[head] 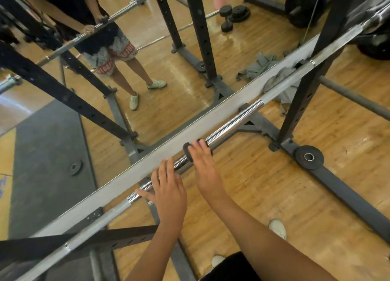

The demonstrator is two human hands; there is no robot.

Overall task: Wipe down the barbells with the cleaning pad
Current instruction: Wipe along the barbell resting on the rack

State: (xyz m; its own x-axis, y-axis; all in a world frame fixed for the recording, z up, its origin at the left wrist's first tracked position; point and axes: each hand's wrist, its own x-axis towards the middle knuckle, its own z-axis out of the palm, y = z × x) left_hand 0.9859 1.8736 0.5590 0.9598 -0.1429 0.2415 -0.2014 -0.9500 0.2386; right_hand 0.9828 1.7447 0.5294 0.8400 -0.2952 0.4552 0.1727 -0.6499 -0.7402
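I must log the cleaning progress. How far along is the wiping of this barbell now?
Done: cannot tell; no wiped stretch looks different from the rest. In hand: the right hand holds the cleaning pad on the chrome middle of the barbell, and the left hand rests flat on the bar beside it. Left: probably the shaft toward both ends.

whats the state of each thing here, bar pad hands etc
barbell: resting across the rack, chrome middle shiny
cleaning pad: wrapped round the barbell under the right hand
right hand: holds the cleaning pad on the barbell
left hand: fingers laid over the barbell, holding nothing
weight plate: lying flat on the rack's base
grey cloth: crumpled in a heap
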